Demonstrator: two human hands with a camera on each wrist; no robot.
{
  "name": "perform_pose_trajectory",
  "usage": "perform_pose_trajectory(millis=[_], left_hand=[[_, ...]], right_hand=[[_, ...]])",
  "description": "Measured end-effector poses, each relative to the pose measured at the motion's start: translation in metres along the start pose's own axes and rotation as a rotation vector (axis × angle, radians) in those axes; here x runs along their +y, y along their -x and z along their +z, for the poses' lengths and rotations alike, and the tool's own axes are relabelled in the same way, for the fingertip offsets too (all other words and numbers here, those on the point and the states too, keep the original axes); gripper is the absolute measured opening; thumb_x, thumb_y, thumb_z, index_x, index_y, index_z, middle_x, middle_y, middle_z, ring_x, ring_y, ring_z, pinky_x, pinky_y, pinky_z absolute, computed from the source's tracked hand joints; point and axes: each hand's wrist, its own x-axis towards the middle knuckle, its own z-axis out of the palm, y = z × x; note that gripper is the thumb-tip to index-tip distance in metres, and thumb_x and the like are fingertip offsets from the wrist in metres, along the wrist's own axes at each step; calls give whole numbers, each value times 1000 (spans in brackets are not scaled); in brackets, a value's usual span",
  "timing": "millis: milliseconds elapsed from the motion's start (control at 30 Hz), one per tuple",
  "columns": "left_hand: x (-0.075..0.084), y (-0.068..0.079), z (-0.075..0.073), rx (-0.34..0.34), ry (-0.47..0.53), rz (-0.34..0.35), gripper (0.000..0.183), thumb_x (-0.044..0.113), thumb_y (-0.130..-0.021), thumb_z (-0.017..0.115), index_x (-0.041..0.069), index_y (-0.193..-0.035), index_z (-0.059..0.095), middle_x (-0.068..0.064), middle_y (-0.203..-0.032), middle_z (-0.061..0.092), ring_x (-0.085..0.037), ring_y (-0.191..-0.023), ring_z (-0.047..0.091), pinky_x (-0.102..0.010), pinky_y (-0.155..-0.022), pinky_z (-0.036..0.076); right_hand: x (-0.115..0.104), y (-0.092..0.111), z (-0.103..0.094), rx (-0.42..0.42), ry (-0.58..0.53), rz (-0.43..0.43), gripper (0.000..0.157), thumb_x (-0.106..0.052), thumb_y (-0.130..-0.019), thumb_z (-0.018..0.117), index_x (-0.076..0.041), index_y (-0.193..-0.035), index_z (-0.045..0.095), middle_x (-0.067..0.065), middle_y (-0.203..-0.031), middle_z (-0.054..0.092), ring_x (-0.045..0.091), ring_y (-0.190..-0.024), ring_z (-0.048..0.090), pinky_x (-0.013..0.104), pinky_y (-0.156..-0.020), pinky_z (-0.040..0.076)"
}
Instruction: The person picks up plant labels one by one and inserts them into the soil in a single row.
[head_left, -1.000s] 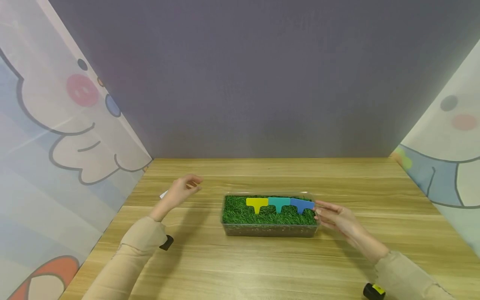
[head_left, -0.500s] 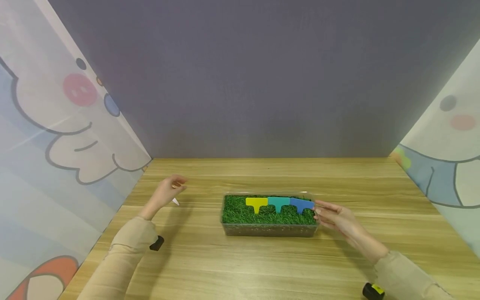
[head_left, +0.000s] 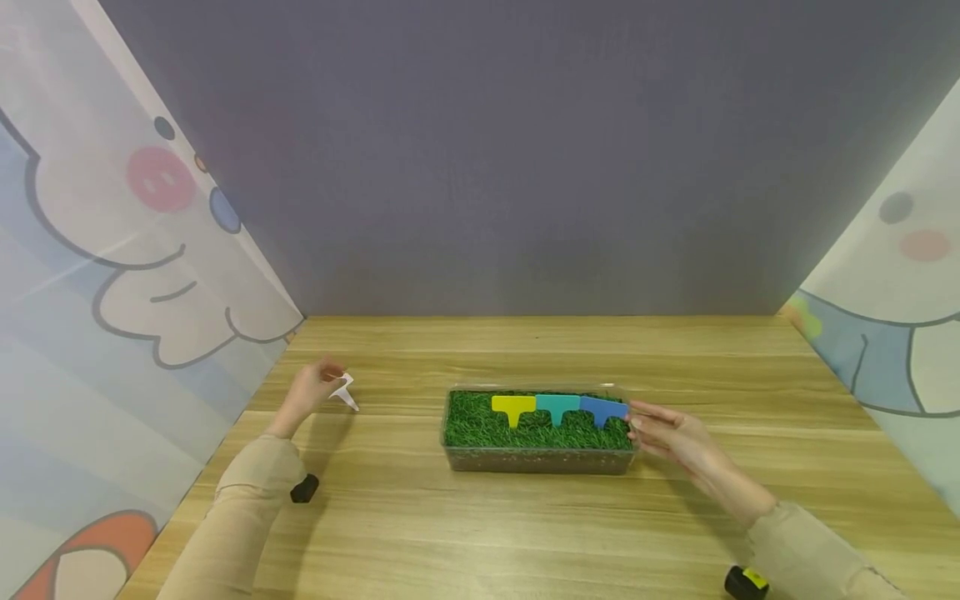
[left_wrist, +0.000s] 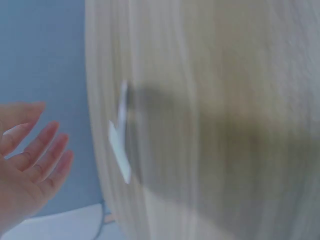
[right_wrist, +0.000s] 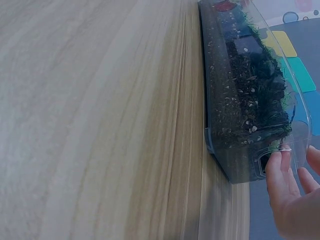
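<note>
A white T-shaped plant label (head_left: pixel 344 392) lies on the wooden table at the left, beside the fingers of my left hand (head_left: pixel 303 393). In the left wrist view, that hand (left_wrist: pixel 37 165) has its fingers spread loosely, apart from the white label (left_wrist: pixel 120 145). My right hand (head_left: pixel 678 442) rests at the right end of a clear planter box (head_left: pixel 540 462) of grass. In the right wrist view, its fingertips (right_wrist: pixel 278 162) touch the box's end wall by a cut-out. Yellow (head_left: pixel 513 406), teal (head_left: pixel 558 405) and blue (head_left: pixel 603 409) plant labels stand in a row in the grass, the blue one closest to my right hand.
The wooden table (head_left: pixel 480 533) runs back to a grey panel (head_left: pixel 480 167). Cartoon-printed cloths (head_left: pixel 165 275) hang at both sides. Dark soil with pale specks (right_wrist: pixel 240 90) shows through the box's wall.
My left hand has moved left and slightly down the table, uncovering more of the white label, which now shows at its fingers. The right hand and the planter box have stayed in place.
</note>
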Motion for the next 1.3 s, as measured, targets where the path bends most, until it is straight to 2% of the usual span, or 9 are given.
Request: perform_pose_trajectory(millis=[100,233,333,467,767,1000,1300], left_hand=[[-17,-1,1,12,28,36,28,11,-82,60,-8,-101,54,-26,-97,57,-41,-86,55,-46,-70,49],[-26,-1,2,3,13,7,31,10,-81,62,-8,-104,54,-28,-102,56,-43,-90,54,-47,-70,49],[-19,0,3,-21,-51,-77,34,4,-82,59,-12,-110,50,-33,-110,51,-49,-98,49,-53,-76,45],[-20,-1,5,-37,-124,-120,36,1,-83,56,-13,-115,48,-35,-115,47,-50,-102,46,-56,-82,41],[-31,-6,7,-101,-166,-139,41,6,-83,58,-17,-115,45,-37,-115,45,-50,-100,46,-55,-81,41],[-29,-10,11,-145,-202,-173,44,7,-81,60,-17,-114,44,-37,-107,50,-49,-96,49,-56,-80,41],[-31,-16,14,-155,-209,-212,47,7,-80,61,-17,-115,43,-38,-108,48,-49,-97,48,-54,-81,41]], right_hand=[[0,0,0,1,-6,3,63,-20,-86,57,5,-135,25,-9,-105,61,10,-92,60,26,-83,46],[1,-1,0,5,-11,3,63,-20,-86,57,6,-135,25,-10,-103,61,9,-91,60,26,-83,47],[1,-1,0,6,-9,3,63,-20,-86,57,5,-135,25,-10,-103,61,9,-91,60,26,-83,47],[1,-1,0,9,-7,8,63,-20,-86,58,5,-135,26,-9,-104,61,10,-91,60,27,-84,46],[2,-2,0,10,-19,11,63,-19,-86,58,5,-134,26,-8,-104,62,10,-91,60,28,-84,46],[1,-1,0,7,-12,6,62,-19,-87,57,5,-135,26,-6,-106,61,10,-91,60,28,-85,46],[0,-1,0,10,-23,12,63,-19,-86,58,4,-135,26,-9,-103,62,10,-90,60,28,-85,46]])
